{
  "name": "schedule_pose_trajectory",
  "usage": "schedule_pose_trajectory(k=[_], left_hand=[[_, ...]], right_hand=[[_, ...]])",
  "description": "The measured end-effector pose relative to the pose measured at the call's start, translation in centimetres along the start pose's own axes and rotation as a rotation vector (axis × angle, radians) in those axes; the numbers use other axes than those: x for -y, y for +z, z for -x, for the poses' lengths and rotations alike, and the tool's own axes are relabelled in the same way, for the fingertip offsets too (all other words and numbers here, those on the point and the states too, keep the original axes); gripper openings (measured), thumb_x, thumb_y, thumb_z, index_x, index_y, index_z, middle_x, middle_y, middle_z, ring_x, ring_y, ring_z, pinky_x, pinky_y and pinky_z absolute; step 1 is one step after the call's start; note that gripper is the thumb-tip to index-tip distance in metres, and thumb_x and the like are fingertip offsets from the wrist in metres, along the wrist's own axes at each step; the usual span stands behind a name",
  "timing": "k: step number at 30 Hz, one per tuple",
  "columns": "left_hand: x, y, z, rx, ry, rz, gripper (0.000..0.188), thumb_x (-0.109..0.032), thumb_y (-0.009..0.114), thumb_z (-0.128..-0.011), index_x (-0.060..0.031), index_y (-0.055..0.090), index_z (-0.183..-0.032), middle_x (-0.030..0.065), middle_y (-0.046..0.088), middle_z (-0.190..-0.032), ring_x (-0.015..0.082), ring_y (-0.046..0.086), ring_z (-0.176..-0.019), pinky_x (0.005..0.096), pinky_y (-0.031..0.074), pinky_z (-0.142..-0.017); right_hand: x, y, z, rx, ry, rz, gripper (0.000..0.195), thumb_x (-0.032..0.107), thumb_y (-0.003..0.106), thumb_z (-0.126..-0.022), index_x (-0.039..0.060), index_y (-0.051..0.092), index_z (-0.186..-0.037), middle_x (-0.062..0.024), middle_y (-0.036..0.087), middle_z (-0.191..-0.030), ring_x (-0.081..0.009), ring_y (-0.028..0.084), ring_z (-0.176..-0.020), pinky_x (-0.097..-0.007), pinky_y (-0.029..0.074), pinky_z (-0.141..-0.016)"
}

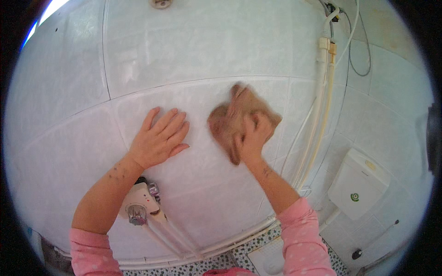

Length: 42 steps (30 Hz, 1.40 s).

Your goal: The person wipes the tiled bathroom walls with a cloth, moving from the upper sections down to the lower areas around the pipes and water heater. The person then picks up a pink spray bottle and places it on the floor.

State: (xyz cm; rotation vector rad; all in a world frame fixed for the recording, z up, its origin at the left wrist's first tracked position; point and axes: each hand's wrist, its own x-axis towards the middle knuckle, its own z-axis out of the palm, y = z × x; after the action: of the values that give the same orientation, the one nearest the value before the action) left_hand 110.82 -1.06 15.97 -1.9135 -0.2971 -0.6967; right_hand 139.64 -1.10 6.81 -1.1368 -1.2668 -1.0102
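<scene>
My right hand [255, 136] presses a brown cloth [238, 110] against the white tiled wall [207, 179]. The cloth is bunched and creased, with its edges blurred, and its upper part spreads above my fingers. To the left, my left hand [162, 136] rests on the same wall with its fingers spread and holds nothing. Below my left wrist, a white mixer valve [141, 200] with a clear knob [137, 214] is fixed to the wall, partly hidden by my forearm.
Vertical pipes [323, 86] run along the corner at right, with a loose grey cable [369, 62] near their top. A white toilet cistern [359, 183] hangs on the right wall. Below are a squat toilet [264, 257] and a pebble-patterned floor [193, 267]. Pipes [221, 246] follow the wall's foot.
</scene>
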Motion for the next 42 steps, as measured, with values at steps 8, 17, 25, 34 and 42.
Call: schedule_pose_trajectory(k=[8, 17, 25, 34, 42], left_hand=[[0.1, 0.6, -0.2, -0.051, -0.001, 0.031, 0.052, -0.041, 0.07, -0.077, -0.0114, 0.058, -0.119, 0.008, 0.049, -0.134, 0.0264, 0.044, -0.126, 0.0522, 0.028, -0.109], [0.1, 0.0, -0.2, -0.044, -0.025, 0.026, 0.049, -0.043, 0.068, -0.079, -0.0108, 0.058, -0.116, 0.0076, 0.052, -0.13, 0.0245, 0.046, -0.124, 0.0505, 0.031, -0.106], [0.1, 0.3, -0.1, -0.081, -0.015, 0.033, 0.047, -0.045, 0.065, -0.081, -0.0113, 0.057, -0.114, 0.0075, 0.053, -0.129, 0.0244, 0.049, -0.121, 0.05, 0.034, -0.104], [0.5, 0.3, 0.2, -0.131, -0.009, 0.06, 0.044, -0.045, 0.062, -0.083, -0.0114, 0.056, -0.11, 0.0066, 0.052, -0.125, 0.0232, 0.046, -0.12, 0.0478, 0.034, -0.104], [0.4, 0.9, 0.3, -0.204, 0.021, 0.047, 0.044, -0.046, 0.063, -0.084, -0.0122, 0.057, -0.112, 0.0068, 0.052, -0.125, 0.0225, 0.046, -0.121, 0.0484, 0.034, -0.102]], right_hand=[[0.6, -0.9, 15.7, 0.344, -0.577, -0.098, 0.041, 0.038, 0.071, -0.067, 0.0371, 0.064, -0.108, -0.0042, 0.049, -0.113, -0.0269, 0.043, -0.107, -0.0496, 0.032, -0.085], [-3.5, -0.8, -5.2, 0.0, -0.14, -0.041, 0.053, 0.025, 0.069, -0.07, 0.015, 0.059, -0.121, -0.0163, 0.047, -0.122, -0.0369, 0.04, -0.115, -0.0514, 0.029, -0.097], [0.1, 0.4, -4.6, -0.158, -0.004, -0.018, 0.06, 0.025, 0.069, -0.07, 0.0077, 0.053, -0.125, -0.0206, 0.044, -0.125, -0.0403, 0.039, -0.115, -0.0539, 0.028, -0.098], [1.6, -1.1, 9.4, 0.372, -0.75, -0.112, 0.036, 0.032, 0.064, -0.073, 0.04, 0.061, -0.108, 0.0038, 0.049, -0.108, -0.0228, 0.043, -0.111, -0.0458, 0.033, -0.086], [-4.7, -1.9, -6.4, 0.2, -0.469, 0.08, 0.054, 0.018, 0.072, -0.063, 0.0116, 0.06, -0.115, -0.0141, 0.05, -0.123, -0.0372, 0.044, -0.116, -0.0506, 0.033, -0.096]])
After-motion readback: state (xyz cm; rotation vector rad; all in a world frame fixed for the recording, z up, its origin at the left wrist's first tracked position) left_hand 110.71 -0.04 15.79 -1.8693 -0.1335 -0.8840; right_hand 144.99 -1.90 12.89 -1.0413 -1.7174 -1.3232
